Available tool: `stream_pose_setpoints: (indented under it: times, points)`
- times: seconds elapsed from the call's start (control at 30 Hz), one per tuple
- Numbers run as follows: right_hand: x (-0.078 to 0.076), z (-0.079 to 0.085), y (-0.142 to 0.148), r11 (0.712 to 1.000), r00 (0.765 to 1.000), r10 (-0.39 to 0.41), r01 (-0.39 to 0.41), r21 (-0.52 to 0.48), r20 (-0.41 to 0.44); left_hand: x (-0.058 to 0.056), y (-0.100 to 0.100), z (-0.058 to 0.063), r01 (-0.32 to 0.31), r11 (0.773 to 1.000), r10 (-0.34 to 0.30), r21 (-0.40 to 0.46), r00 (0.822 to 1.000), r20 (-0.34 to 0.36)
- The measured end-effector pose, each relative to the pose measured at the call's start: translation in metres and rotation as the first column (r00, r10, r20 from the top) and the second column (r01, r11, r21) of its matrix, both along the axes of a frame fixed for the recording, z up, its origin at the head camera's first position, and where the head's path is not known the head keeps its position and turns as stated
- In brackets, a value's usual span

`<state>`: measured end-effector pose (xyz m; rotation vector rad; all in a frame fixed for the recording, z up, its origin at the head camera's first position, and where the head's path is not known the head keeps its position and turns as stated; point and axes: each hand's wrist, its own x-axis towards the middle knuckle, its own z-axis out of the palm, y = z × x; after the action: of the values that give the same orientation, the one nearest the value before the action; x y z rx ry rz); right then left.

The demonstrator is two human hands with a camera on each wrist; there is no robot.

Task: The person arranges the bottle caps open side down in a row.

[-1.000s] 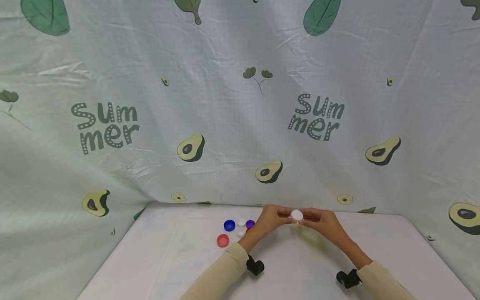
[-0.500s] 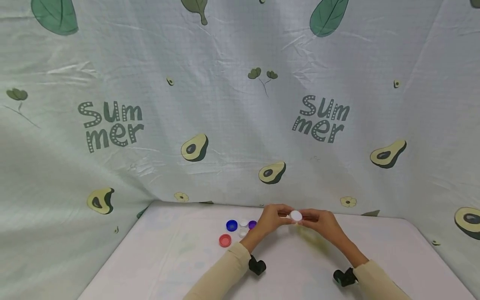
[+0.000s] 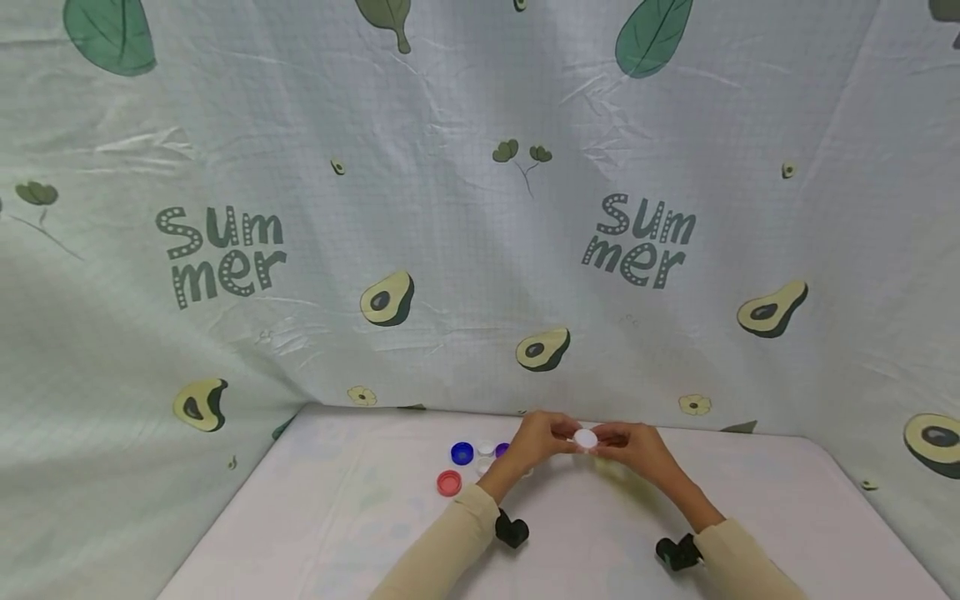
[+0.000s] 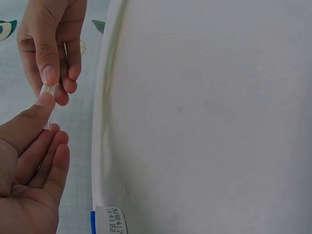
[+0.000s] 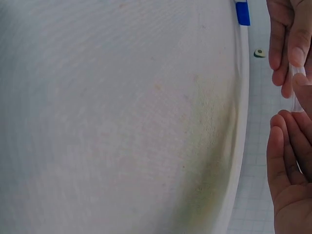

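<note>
I see the white cap (image 3: 585, 439) dip slightly; my left hand (image 3: 542, 438) and right hand (image 3: 637, 448) both pinch it, so handling seems unfinished.

A curtained-off tabletop workspace, home or studio cannot be told: a pale grey-green, shiny, creased sheet (image 3: 450, 233) printed with avocados, leaves and "summer" hangs behind and beside a white, round-cornered table (image 3: 600, 533), hiding the room beyond

Left hand (image 3: 538, 440), right hand (image 3: 636, 450) close together, both pinching between thumbs (image 4: 28, 122) and fingers (image 4: 57, 168); forearms (image 3: 441, 542) angled inward.
</note>
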<state>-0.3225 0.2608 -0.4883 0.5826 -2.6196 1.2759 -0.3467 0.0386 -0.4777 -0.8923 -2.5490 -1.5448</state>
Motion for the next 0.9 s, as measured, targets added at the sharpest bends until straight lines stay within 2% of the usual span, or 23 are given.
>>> stream_pose_setpoints:
  times: [0.13, 0.3, 0.53, 0.6, 0.9]
  points:
    - [-0.002, -0.002, 0.0, 1.0, 1.0, 0.003, -0.003, 0.018, 0.023, 0.002, 0.0, -0.003, -0.002, 1.0, 0.001, 0.019, 0.998, 0.056]
    - [-0.003, -0.003, 0.002, 0.999, 0.998, -0.003, 0.0, 0.044, 0.057, 0.006, 0.002, -0.001, -0.02, 1.0, 0.02, 0.002, 0.993, 0.119]
    - [-0.002, -0.001, 0.007, 0.997, 0.994, -0.039, 0.032, 0.073, 0.101, 0.005, 0.008, 0.001, -0.042, 0.995, 0.051, -0.091, 0.995, 0.092]
    - [-0.003, -0.001, 0.007, 0.997, 0.993, -0.039, 0.031, 0.075, 0.108, 0.004, 0.009, 0.001, -0.049, 0.993, 0.061, -0.109, 0.993, 0.102]
    - [-0.007, -0.007, 0.003, 0.991, 0.99, -0.082, 0.07, 0.114, 0.112, 0.003, 0.011, -0.002, -0.054, 0.991, 0.067, -0.123, 0.992, 0.105]
